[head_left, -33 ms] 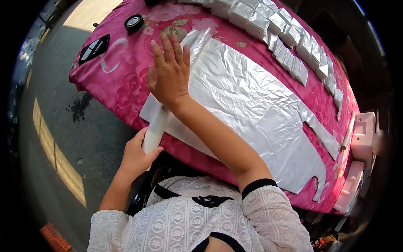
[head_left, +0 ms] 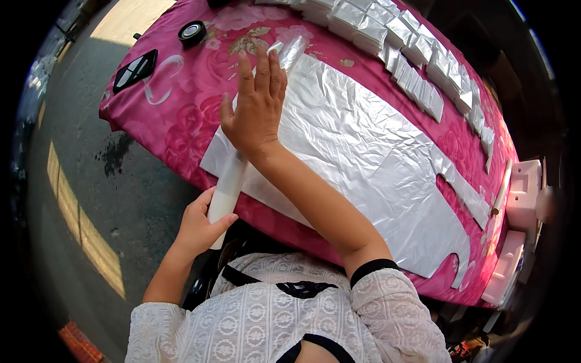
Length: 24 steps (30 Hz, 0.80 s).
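Note:
A white plastic bag [head_left: 363, 145], shaped like a vest carrier bag with handle loops at its right end, lies flat and crinkled on the pink flowered tablecloth [head_left: 193, 130]. Across its left part slants a white tube [head_left: 226, 190], whose near end juts past the table edge. My left hand [head_left: 196, 222] is closed around that near end, the thumb along its side. Over the middle of the tube my right hand [head_left: 255, 115] lies palm down, fingers stretched out, hiding part of it. Beyond my fingertips shows the shiny, plastic-covered far end.
Folded white plastic packs [head_left: 357, 27] stand in rows along the far and right side of the table. At the far left lie a roll of black tape [head_left: 192, 32] and a dark phone-like object [head_left: 135, 71]. A thin rod [head_left: 502, 189] and pale pink boxes [head_left: 523, 193] are at right.
My right hand has shifted a little to the right and away from me. The tube and my left hand have moved slightly right too, and more of the bag's left edge shows.

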Motion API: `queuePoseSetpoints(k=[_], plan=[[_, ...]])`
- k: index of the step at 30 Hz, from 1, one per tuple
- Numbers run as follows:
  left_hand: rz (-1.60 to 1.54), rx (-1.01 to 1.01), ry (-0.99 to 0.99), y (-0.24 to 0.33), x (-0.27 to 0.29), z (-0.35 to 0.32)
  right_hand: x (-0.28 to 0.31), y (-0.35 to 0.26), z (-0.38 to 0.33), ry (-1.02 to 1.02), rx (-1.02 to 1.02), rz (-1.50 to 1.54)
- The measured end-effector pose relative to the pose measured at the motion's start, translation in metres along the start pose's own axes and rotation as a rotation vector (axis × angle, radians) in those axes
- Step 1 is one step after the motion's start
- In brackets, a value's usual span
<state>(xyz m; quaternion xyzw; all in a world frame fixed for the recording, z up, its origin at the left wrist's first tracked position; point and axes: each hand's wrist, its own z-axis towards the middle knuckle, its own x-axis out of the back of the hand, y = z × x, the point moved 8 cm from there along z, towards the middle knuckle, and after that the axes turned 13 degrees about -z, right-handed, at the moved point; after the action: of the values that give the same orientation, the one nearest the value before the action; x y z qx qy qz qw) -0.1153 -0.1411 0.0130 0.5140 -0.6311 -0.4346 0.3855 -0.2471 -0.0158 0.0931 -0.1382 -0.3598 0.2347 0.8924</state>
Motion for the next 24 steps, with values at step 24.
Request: queuePoseSetpoints(k=[24], plan=[[-0.684, 0.444, -0.735, 0.034, -0.192, -0.041, 0.145, 0.098, -0.077, -0.248, -0.874, 1.460]])
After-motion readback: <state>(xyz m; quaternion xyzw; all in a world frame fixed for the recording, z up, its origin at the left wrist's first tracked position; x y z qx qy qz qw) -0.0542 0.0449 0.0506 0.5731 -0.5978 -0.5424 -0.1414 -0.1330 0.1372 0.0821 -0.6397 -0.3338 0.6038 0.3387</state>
